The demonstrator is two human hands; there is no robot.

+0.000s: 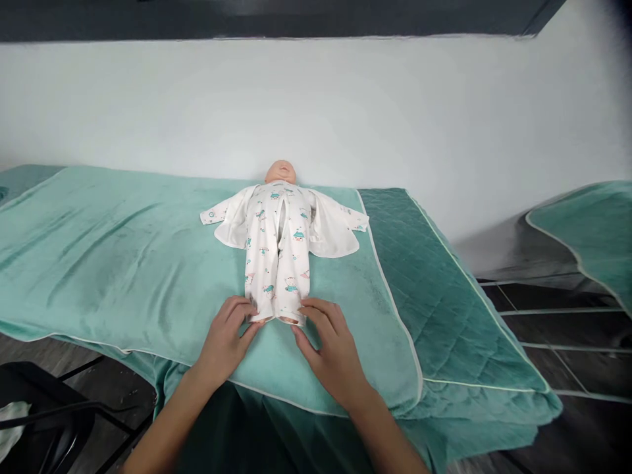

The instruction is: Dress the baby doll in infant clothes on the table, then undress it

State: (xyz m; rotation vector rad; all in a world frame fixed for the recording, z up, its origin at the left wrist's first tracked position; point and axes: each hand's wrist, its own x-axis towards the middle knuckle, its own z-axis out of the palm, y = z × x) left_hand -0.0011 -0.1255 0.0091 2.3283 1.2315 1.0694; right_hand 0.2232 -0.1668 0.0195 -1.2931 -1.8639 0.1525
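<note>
A baby doll (280,171) lies on its back on the bed, its head toward the wall. It wears white printed baby trousers (291,283) with small animal figures. A white baby jacket (333,227) is spread open at both sides, its sleeves stretched outward. At the cuff of the left-hand trouser leg, my left hand (224,339) pinches the hem between thumb and fingers. My right hand (333,349) grips the other cuff the same way. Bits of the doll's feet show at the leg openings, between my hands.
A light green blanket (123,263) covers the bed, over a darker quilted cover (434,296) at the right. Behind is a white wall (345,112). A black chair (44,415) stands lower left; a metal rack (563,311) with green cloth (592,230) is at right.
</note>
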